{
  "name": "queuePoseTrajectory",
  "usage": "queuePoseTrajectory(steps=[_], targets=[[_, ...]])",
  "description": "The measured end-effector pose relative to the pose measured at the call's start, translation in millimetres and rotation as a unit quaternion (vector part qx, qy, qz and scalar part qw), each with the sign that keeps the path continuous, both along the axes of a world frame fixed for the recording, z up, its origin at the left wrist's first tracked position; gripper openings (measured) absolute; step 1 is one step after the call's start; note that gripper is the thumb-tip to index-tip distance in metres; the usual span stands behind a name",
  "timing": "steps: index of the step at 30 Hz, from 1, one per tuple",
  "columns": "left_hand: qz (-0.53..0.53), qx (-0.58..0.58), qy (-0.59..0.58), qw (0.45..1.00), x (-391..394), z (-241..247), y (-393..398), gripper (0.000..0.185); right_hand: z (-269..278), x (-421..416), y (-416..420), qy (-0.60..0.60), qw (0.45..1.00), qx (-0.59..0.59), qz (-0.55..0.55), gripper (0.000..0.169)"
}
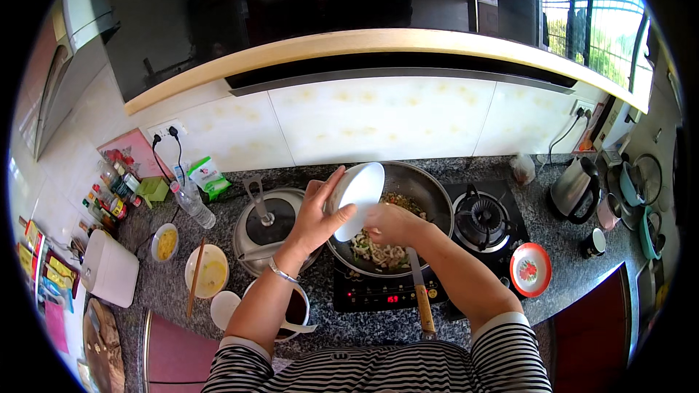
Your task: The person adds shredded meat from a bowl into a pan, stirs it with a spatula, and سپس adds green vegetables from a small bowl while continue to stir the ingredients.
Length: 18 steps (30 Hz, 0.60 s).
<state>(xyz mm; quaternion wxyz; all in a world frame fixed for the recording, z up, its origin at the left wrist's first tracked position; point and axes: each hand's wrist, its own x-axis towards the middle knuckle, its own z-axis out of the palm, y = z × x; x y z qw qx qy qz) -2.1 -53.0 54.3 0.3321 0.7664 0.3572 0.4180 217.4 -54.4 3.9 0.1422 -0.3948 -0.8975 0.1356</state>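
My left hand (322, 215) holds a white bowl (357, 196) tipped on its side above the left part of a large wok (437, 196). Close to the bowl's mouth is my right hand (390, 224), its fingers curled and partly blurred over the wok; whether it holds anything cannot be told. Pieces of light-coloured food with green bits (377, 251) lie in the wok, and a darker chopped heap (404, 202) is behind them. A spatula with a wooden handle (423, 305) leans out over the wok's front rim. The wok stands on an induction cooker (360, 297) with a lit display.
Left of the wok are a lid (284, 204), a pot of dark liquid (297, 305), a bowl with chopsticks (210, 284), a small bowl of yellow food (166, 243) and a plastic bottle (194, 207). To the right stand a gas burner (483, 218), a red-rimmed plate (531, 270) and a kettle (570, 191).
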Motion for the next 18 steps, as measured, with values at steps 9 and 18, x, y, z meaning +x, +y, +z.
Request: queuePoseTrajectory(steps=[9, 18], targets=[[0.084, -0.046, -0.043, 0.994, 5, -3, -25, 0.080, 8, -23, -30, 0.099, 0.972, 0.147, -0.154, 0.021], [0.114, -0.258, -0.560, 0.779, -82, -16, -79, 0.067, 24, 29, -47, 0.089, 0.981, 0.171, -0.028, 0.019]])
